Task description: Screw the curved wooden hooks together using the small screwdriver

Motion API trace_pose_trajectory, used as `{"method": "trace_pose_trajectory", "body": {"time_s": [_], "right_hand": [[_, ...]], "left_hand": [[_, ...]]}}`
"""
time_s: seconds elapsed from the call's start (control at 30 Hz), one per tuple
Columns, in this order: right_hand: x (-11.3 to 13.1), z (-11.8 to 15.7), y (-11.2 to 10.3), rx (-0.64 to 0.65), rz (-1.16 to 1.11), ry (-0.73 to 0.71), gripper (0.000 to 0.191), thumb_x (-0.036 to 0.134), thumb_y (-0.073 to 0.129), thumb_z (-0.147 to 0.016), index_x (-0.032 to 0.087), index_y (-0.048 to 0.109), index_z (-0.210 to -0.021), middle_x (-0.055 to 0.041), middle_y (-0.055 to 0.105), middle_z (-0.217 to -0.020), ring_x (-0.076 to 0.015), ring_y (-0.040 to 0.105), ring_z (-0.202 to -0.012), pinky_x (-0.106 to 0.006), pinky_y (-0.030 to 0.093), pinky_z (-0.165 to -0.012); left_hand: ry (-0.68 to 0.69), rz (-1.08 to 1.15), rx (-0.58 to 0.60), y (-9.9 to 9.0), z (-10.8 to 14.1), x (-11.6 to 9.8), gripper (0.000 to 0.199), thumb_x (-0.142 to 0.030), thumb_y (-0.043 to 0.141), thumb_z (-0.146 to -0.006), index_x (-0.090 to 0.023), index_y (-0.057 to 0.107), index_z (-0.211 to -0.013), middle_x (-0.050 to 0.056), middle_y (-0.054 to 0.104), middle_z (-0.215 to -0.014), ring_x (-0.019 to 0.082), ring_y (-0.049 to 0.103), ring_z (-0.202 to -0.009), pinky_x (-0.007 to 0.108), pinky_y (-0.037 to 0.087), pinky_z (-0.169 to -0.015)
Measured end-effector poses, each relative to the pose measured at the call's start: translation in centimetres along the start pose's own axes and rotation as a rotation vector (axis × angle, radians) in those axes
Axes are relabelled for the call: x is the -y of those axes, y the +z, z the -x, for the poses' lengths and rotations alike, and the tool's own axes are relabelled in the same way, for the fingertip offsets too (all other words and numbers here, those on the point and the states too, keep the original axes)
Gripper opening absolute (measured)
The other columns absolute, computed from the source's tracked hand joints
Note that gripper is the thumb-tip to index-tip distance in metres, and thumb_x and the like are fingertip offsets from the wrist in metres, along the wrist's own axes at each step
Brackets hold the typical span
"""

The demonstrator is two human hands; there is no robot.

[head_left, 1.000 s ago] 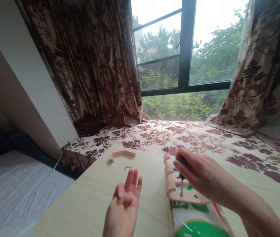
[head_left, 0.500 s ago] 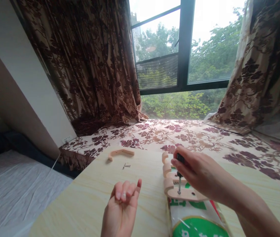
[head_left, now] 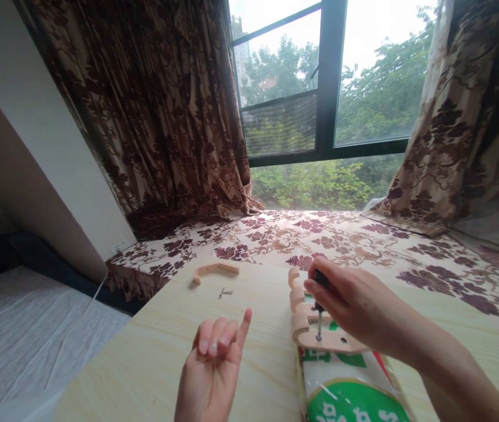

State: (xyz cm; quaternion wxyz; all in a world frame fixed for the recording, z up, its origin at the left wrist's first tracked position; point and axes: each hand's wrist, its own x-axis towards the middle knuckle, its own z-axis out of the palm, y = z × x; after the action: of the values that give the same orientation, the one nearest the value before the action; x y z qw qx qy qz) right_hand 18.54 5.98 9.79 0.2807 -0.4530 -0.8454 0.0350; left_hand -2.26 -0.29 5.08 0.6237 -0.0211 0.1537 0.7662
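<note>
My right hand (head_left: 350,299) grips the black handle of a screwdriver (head_left: 319,316). The screwdriver stands nearly upright, its tip at a hole near the curved end of the nearest wooden hook (head_left: 328,340). More curled wooden hooks (head_left: 296,298) line up behind it, partly hidden by the hand. They rest on a white and green plastic package (head_left: 350,398). My left hand (head_left: 211,357) is off to the left, palm up, with most fingers curled in and one finger stretched out. Whatever lies inside the curled fingers, if anything, is hidden.
Another wooden hook (head_left: 216,268) lies at the far left of the pale wooden table (head_left: 143,357), with several small screws (head_left: 225,292) in front of it. Beyond is a floral-covered window ledge (head_left: 275,237). A bed (head_left: 42,334) stands at the left.
The left hand has shifted slightly left and up, its outstretched finger standing higher. The right hand and screwdriver stay at the same hole on the near hook.
</note>
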Motion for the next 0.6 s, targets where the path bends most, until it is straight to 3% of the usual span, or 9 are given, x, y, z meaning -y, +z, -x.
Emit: {"method": "trace_pose_trajectory", "body": {"time_s": [0.17, 0.43, 0.5, 0.6], "right_hand": [[-0.3, 0.1, 0.4, -0.023, -0.030, -0.019, 0.022, 0.036, 0.035, -0.094, 0.022, 0.044, -0.079, 0.0002, 0.056, -0.060, -0.0148, 0.050, -0.052, -0.027, 0.029, -0.050], [-0.2, 0.0, 0.3, 0.016, -0.052, 0.025, 0.022, 0.038, 0.034, -0.093, 0.023, 0.042, -0.080, 0.0006, 0.054, -0.061, -0.0154, 0.048, -0.053, -0.028, 0.028, -0.052], [-0.1, 0.0, 0.2, 0.041, -0.058, 0.046, 0.023, 0.038, 0.034, -0.093, 0.023, 0.042, -0.079, 0.0004, 0.054, -0.061, -0.0154, 0.048, -0.053, -0.028, 0.029, -0.053], [0.0, -0.1, 0.0, 0.055, -0.073, 0.062, 0.023, 0.038, 0.033, -0.093, 0.022, 0.041, -0.079, -0.0004, 0.055, -0.062, -0.0155, 0.049, -0.055, -0.029, 0.030, -0.054]], "left_hand": [[-0.008, 0.021, -0.019, 0.0, 0.0, -0.1, 0.045, 0.006, 0.024, -0.080, -0.018, 0.036, -0.044, -0.005, 0.031, -0.049, 0.005, 0.038, -0.044, 0.050, 0.052, -0.090], [0.009, -0.031, -0.028, 0.0, 0.0, -0.1, 0.045, 0.008, 0.025, -0.076, -0.018, 0.036, -0.041, -0.005, 0.030, -0.048, 0.005, 0.037, -0.044, 0.042, 0.052, -0.092], [0.007, -0.122, 0.007, -0.7, -0.2, 0.0, 0.045, 0.009, 0.028, -0.075, -0.018, 0.037, -0.040, -0.004, 0.030, -0.047, 0.006, 0.037, -0.044, 0.041, 0.049, -0.096], [-0.018, -0.342, 0.153, -2.0, -0.4, 0.1, 0.040, 0.006, 0.040, -0.074, -0.019, 0.045, -0.043, -0.004, 0.035, -0.046, 0.008, 0.041, -0.048, 0.040, 0.043, -0.102]]}}
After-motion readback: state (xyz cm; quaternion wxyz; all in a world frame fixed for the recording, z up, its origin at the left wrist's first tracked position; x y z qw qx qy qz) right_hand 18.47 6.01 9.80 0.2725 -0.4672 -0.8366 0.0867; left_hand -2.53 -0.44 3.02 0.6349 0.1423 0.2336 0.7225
